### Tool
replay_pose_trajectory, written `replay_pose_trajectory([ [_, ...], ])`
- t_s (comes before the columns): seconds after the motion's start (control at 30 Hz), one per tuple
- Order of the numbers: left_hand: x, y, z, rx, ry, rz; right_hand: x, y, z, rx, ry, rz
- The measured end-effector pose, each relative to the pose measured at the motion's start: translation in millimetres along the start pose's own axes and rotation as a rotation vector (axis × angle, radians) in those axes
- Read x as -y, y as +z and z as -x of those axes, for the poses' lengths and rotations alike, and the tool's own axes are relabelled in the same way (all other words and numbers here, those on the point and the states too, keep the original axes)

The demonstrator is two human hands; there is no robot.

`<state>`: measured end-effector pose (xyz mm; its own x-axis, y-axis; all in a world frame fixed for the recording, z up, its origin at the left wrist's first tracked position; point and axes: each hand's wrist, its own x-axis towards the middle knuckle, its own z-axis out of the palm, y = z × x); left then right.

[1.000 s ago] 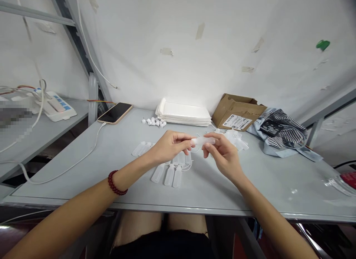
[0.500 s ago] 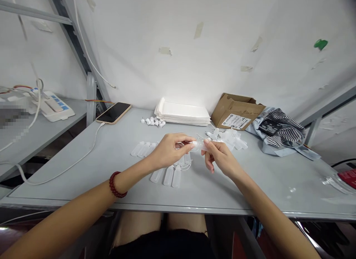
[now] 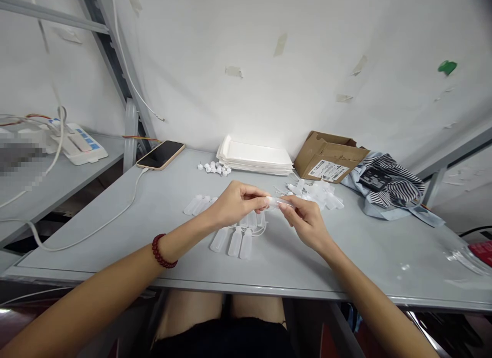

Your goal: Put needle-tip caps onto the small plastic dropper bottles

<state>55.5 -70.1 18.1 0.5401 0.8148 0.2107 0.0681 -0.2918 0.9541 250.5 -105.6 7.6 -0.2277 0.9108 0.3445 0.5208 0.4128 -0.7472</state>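
Note:
Above the middle of the grey table (image 3: 154, 245), a small clear plastic piece (image 3: 277, 201) is held between both hands. My left hand (image 3: 240, 204) pinches its left end, and my right hand (image 3: 305, 219) grips its right end with thumb and fingers. Below my hands lie several translucent flat plastic pieces (image 3: 234, 242) with thin white cords. Others (image 3: 192, 204) stand in a row beside my left wrist, partly hidden by it. A loose heap of similar pieces (image 3: 325, 194) lies beyond my right hand.
Small white caps (image 3: 215, 167) lie near a stack of white envelopes (image 3: 255, 156) by the wall. A cardboard box (image 3: 328, 155) and a striped cloth bag (image 3: 390, 186) are at the back right. A phone (image 3: 161, 155) with a cable lies back left; a clear bottle (image 3: 467, 258) is far right.
The fingers of my right hand have closed in more around the clear piece, and its curled lower fingers no longer hang down. The view has shifted slightly.

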Motion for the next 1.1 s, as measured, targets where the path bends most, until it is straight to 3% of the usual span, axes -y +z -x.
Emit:
replay_pose_trajectory([
  [0.3,-1.4,0.4,3.8,-0.006,0.221,-0.212,-2.1,-1.0,-2.6,0.258,0.169,-0.150],
  [0.37,-1.5,-0.2,3.1,-0.014,0.167,-0.188,-1.6,-0.4,-2.9,0.240,0.149,-0.118],
  [0.53,-3.3,-3.4,-1.0,-0.009,0.016,-0.112,-1.4,4.5,-2.2,0.013,-0.003,0.025],
  [0.6,-4.9,-4.9,-2.3,0.001,-0.024,-0.086,-2.0,6.2,-1.8,-0.015,-0.059,0.053],
  [0.77,-5.5,-5.4,-1.6,0.009,-0.032,-0.080,-1.7,5.9,-0.5,0.022,-0.062,0.037],
  [1.1,6.4,2.7,-0.2,-0.023,0.148,-0.248,-4.9,0.8,-4.2,0.199,0.224,-0.294],
])
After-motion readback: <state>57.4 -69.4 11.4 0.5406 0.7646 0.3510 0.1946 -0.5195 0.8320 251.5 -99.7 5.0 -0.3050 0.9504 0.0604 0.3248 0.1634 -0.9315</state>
